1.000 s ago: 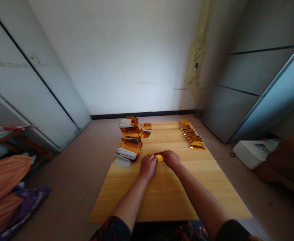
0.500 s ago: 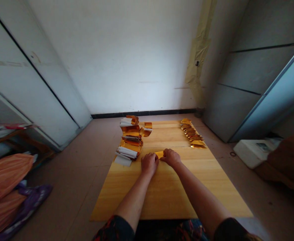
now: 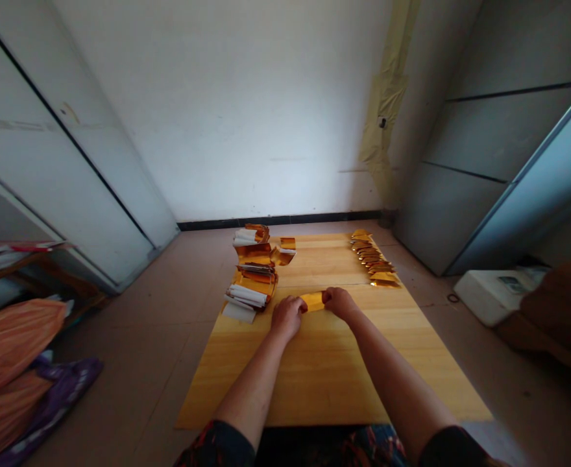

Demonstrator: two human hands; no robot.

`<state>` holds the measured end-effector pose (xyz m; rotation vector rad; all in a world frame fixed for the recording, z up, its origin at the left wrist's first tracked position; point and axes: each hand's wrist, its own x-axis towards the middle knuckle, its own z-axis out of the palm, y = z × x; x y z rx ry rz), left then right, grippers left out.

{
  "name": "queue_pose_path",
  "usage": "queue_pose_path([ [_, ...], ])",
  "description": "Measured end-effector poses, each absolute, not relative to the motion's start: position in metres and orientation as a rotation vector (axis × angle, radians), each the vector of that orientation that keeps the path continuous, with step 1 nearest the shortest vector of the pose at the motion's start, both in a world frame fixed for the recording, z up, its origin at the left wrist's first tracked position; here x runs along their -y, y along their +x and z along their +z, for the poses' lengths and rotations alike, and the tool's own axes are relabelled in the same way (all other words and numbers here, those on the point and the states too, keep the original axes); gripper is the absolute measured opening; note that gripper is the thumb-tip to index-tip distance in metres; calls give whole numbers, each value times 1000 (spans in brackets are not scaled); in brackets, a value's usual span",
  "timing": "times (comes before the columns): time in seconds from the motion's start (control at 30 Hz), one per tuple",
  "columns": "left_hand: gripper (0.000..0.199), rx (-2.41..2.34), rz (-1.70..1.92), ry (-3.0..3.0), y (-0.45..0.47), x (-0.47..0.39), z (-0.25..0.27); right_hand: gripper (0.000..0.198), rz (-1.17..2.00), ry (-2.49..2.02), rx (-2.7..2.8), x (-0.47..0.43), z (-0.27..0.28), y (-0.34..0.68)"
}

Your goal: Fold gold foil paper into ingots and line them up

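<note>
A small piece of gold foil paper [image 3: 314, 301] is stretched between my two hands, just above or on the wooden board. My left hand [image 3: 288, 316] pinches its left end, fingers closed. At the other end, my right hand [image 3: 340, 303] grips the paper with its fingertips. To the left of my left hand lie curled stacks of gold-and-white paper sheets [image 3: 252, 288], some showing their white backs. A row of folded gold paper pieces [image 3: 374, 261] overlaps along the board's far right side, beyond my right hand.
The wooden board [image 3: 334, 383] rests low over a tiled floor. A white wall [image 3: 266, 117] rises behind it. On the right stand a grey cabinet [image 3: 465, 143] and a white box [image 3: 487, 295]; orange and purple bags [image 3: 17, 363] lie at the left.
My hands have moved apart, the right one shifting right and the left slightly left. More of the gold paper shows between them. The stacks and the row have not moved.
</note>
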<state>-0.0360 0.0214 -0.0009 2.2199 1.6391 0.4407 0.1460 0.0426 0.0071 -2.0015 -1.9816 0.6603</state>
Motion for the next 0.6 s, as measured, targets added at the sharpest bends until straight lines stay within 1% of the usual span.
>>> queue_pose_path([
  [0.17,28,-1620,452,2238,-39,-23,-4,25,640,-2027,1951,-43,6,149],
  [0.33,29,-1589,496,2241,-40,-21,-5,31,629,-1996,1971,-41,4,150],
  [0.43,22,-1623,497,2253,-38,-20,-6,28,596,-1986,1998,-37,4,149],
  [0.6,22,-1708,522,2257,-36,-20,-8,22,527,-2024,2013,-34,1,148],
])
